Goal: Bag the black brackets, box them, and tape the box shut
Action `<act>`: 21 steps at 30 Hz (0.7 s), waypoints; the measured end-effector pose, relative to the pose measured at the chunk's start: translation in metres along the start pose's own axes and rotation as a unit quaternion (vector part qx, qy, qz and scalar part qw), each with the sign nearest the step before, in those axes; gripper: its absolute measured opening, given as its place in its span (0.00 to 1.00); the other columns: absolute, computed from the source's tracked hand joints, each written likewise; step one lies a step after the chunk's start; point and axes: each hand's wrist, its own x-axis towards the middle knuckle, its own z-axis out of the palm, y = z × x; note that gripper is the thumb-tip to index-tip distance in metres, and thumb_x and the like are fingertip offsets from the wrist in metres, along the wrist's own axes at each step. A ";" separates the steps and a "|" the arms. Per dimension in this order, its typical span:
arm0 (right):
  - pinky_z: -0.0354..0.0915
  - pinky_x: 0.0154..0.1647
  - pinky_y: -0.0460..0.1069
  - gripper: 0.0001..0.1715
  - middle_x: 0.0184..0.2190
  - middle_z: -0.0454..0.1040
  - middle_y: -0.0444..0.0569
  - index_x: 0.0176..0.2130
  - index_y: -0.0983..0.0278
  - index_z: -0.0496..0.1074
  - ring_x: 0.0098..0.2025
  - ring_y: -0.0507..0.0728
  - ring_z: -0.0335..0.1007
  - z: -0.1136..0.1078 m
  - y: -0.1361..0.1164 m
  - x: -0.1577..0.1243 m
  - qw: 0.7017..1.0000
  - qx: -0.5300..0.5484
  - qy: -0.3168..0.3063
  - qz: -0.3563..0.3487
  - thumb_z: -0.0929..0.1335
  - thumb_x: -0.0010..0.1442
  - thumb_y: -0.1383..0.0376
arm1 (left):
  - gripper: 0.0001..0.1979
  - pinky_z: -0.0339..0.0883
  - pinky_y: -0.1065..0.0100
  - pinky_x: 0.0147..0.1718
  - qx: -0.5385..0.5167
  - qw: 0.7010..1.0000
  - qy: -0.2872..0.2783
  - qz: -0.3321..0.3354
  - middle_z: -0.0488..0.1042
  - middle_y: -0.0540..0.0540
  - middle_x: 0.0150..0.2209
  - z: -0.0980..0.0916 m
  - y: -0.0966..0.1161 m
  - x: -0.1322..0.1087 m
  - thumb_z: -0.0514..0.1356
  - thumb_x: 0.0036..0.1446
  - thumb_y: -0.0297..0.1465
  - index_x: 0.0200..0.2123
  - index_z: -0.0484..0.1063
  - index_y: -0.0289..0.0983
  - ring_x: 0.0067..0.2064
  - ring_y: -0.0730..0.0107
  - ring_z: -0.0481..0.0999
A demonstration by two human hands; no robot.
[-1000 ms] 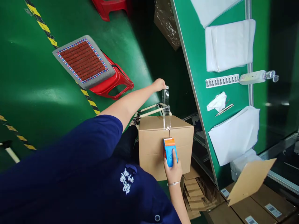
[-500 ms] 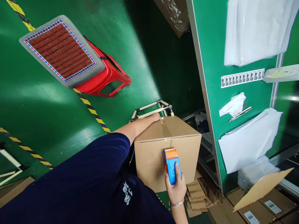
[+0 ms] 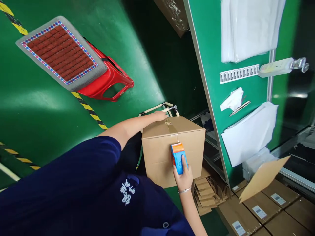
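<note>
A closed brown cardboard box stands before me, with a strip of clear packing tape along its top seam and over the near edge. My right hand grips a blue and orange tape dispenser against the near side, its toothed end just below that edge. Reaching across from the left, my left hand lies at the far top edge of the box beside the tape's far part. Its fingers look stretched out, though their tips are hard to make out.
A red plastic stool with a padded mat stands on the green floor at left. On the right, a green worktable carries white sheets, a label strip and a bottle. Flattened cardboard and labelled cartons sit at lower right.
The view has shifted, so the box and table appear farther left and higher. My left hand has drawn slightly away from the tape's far end. The dispenser stays in my right hand.
</note>
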 end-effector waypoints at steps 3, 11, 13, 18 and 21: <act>0.62 0.29 0.47 0.36 0.33 0.66 0.49 0.64 0.60 0.62 0.31 0.56 0.67 -0.001 -0.002 0.001 1.000 -0.004 -0.005 0.007 0.62 0.62 0.50 | 0.28 0.55 0.66 0.61 0.032 0.995 -0.049 0.075 0.62 0.47 0.66 0.006 0.044 -0.020 0.48 0.65 0.48 0.63 0.62 0.43 0.66 0.62 0.61; 0.55 0.27 0.46 0.38 0.34 0.65 0.46 0.67 0.52 0.55 0.29 0.54 0.64 -0.012 -0.007 0.014 1.000 0.014 -0.023 0.009 0.66 0.62 0.51 | 0.35 0.39 0.47 0.66 0.174 0.977 -0.054 0.106 0.47 0.43 0.71 0.026 0.099 -0.050 0.46 0.65 0.47 0.70 0.42 0.44 0.70 0.55 0.50; 0.55 0.27 0.46 0.40 0.33 0.66 0.46 0.68 0.51 0.52 0.29 0.54 0.64 -0.010 0.003 0.003 0.999 0.013 -0.031 -0.001 0.66 0.62 0.51 | 0.37 0.34 0.44 0.66 0.208 0.973 -0.032 0.096 0.46 0.41 0.71 0.023 0.101 -0.049 0.48 0.64 0.47 0.71 0.39 0.44 0.71 0.52 0.48; 0.54 0.24 0.45 0.37 0.31 0.65 0.46 0.67 0.49 0.53 0.26 0.52 0.64 0.023 0.072 -0.078 0.998 -0.009 -0.066 0.000 0.65 0.63 0.51 | 0.37 0.25 0.38 0.64 0.287 0.954 0.024 0.081 0.46 0.36 0.71 0.023 0.114 -0.057 0.50 0.63 0.44 0.71 0.41 0.39 0.71 0.45 0.46; 0.55 0.24 0.45 0.36 0.32 0.65 0.46 0.67 0.49 0.55 0.26 0.52 0.65 0.047 0.103 -0.118 0.998 -0.002 -0.069 0.006 0.65 0.63 0.52 | 0.36 0.26 0.41 0.65 0.336 0.931 0.093 0.107 0.46 0.35 0.71 0.057 0.133 -0.074 0.51 0.63 0.39 0.70 0.44 0.35 0.71 0.46 0.44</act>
